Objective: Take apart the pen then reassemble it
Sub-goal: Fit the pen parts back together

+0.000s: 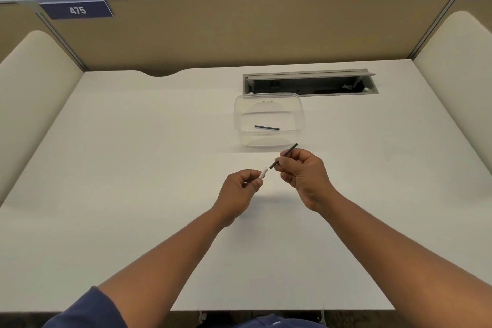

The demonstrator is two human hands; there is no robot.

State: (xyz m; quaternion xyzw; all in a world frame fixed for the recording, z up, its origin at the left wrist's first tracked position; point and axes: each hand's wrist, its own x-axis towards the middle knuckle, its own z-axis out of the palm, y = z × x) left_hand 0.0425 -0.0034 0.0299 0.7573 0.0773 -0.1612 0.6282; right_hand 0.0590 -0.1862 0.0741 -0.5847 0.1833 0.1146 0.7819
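My left hand [241,189] pinches a short white pen part [263,172] whose end sticks out up and to the right. My right hand [306,176] grips a thin dark pen rod [288,153], held at a slant; its lower end points at the white part with a small gap between them. Both hands hover above the white desk [133,168]. Another dark pen piece [266,127] lies inside a clear plastic container [269,118] just beyond my hands.
An open cable tray [310,84] is sunk into the desk behind the container. Tan partition walls [239,32] close the back, and cream side panels flank the desk left and right. The desk's near edge runs below my forearms.
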